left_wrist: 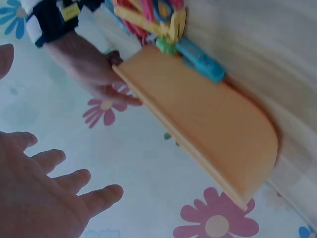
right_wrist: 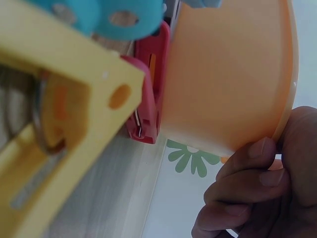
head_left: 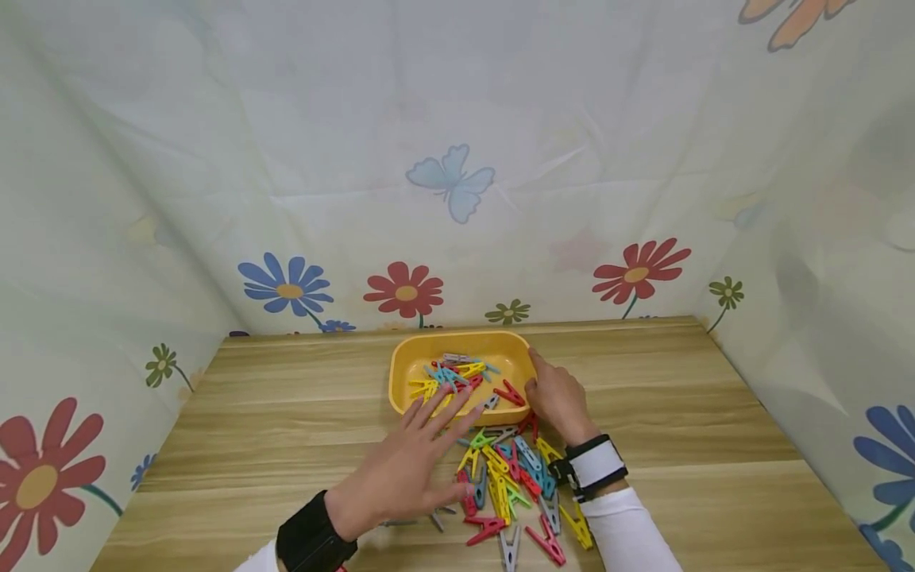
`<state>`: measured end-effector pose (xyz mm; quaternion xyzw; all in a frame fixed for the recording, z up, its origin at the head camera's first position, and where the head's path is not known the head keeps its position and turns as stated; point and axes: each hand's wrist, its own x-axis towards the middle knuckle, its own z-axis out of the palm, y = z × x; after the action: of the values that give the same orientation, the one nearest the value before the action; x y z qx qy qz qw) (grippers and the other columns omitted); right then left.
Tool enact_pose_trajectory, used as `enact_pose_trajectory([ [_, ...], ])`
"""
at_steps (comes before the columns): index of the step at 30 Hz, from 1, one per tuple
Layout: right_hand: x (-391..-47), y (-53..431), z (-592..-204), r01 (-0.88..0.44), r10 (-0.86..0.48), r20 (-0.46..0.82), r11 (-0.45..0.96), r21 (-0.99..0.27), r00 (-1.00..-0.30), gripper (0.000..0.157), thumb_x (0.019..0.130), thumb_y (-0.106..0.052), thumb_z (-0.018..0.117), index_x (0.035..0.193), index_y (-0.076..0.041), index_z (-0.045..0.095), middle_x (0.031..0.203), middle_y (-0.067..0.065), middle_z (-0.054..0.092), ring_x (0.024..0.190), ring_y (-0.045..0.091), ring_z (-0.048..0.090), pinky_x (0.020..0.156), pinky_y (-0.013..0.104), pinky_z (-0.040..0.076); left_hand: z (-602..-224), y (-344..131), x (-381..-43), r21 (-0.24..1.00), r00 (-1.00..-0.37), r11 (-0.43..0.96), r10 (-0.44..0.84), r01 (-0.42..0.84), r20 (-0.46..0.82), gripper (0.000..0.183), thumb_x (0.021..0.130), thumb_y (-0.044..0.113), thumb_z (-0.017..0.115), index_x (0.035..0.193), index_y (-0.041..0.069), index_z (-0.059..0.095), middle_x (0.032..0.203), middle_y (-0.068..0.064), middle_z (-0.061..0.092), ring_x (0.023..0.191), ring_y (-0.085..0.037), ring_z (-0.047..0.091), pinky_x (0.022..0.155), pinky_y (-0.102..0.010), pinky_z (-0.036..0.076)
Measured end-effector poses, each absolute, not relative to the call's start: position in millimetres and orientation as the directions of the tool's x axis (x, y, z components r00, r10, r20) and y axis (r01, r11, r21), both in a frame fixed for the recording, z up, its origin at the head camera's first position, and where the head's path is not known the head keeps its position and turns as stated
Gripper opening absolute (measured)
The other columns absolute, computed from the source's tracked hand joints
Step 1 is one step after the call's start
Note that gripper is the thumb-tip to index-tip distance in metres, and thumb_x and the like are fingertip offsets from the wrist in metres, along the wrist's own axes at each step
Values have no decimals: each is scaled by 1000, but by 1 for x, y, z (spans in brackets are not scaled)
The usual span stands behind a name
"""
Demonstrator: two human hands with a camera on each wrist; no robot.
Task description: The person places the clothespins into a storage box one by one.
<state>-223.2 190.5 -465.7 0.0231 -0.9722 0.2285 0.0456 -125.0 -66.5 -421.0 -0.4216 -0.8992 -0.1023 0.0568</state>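
A yellow plastic basin (head_left: 516, 359) stands on the table with several coloured clothespins (head_left: 472, 369) inside. My right hand (head_left: 561, 397) grips its right rim, the thumb over the edge and the fingers curled outside, as the right wrist view shows on the basin wall (right_wrist: 228, 74). My left hand (head_left: 403, 469) hovers palm down before the basin's front side, fingers straight and spread, holding nothing. Against the near side of the basin lies a loose heap of clothespins (head_left: 500, 485) in red, yellow, blue, green and grey, partly behind my left hand and right wrist.
The wood-grain table (head_left: 300, 397) extends to both sides of the basin. A pale cloth (head_left: 322, 159) printed with flowers and a butterfly hangs behind and along both sides. A few grey clothespins (head_left: 438, 520) lie by my left wrist.
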Motion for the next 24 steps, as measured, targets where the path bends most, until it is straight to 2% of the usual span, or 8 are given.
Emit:
enact_pose_trajectory([
  [5,-225,190,-466,-63,-24,93,893,-446,-995,57,88,-15,52,142,-7,33,58,7,44,47,21,43,43,33,34,-439,-75,-110,176,-620,598,773,782,131,82,85,64,47,147,32,5,154,4,1,137,-26,-4,105,-54,15],
  [10,-226,191,-465,-62,-27,86,893,-445,-996,57,89,-15,52,142,-8,32,58,7,44,46,21,43,43,33,34,-460,-84,-100,251,-610,594,792,764,-17,79,85,61,50,147,34,8,153,8,3,137,-25,0,103,-55,21],
  [14,-226,191,-465,-63,-28,85,894,-443,-996,57,89,-15,51,142,-8,32,58,7,44,47,21,43,43,33,34,-475,-91,-92,290,-588,594,800,751,-117,74,86,60,48,146,35,13,153,6,8,137,-26,4,101,-55,26],
  [18,-226,192,-465,-59,-22,86,893,-445,-996,57,89,-15,51,142,-8,32,58,8,45,47,21,43,43,34,34,-483,-94,-89,290,-588,608,792,739,-164,70,86,58,49,145,35,20,151,6,17,135,-26,14,98,-53,32],
  [22,-225,192,-466,-53,-22,74,890,-453,-997,57,89,-15,51,143,-9,31,59,8,45,46,21,43,43,33,35,-487,-94,-88,277,-585,619,785,735,-202,65,86,51,56,142,37,27,144,8,30,125,-20,32,89,-47,43],
  [24,-225,192,-466,-54,-25,71,889,-455,-997,58,89,-16,51,143,-9,30,59,7,45,46,21,43,43,33,35,-488,-94,-88,272,-582,619,785,737,-212,61,86,47,58,140,37,31,140,9,35,120,-16,36,85,-44,45],
])
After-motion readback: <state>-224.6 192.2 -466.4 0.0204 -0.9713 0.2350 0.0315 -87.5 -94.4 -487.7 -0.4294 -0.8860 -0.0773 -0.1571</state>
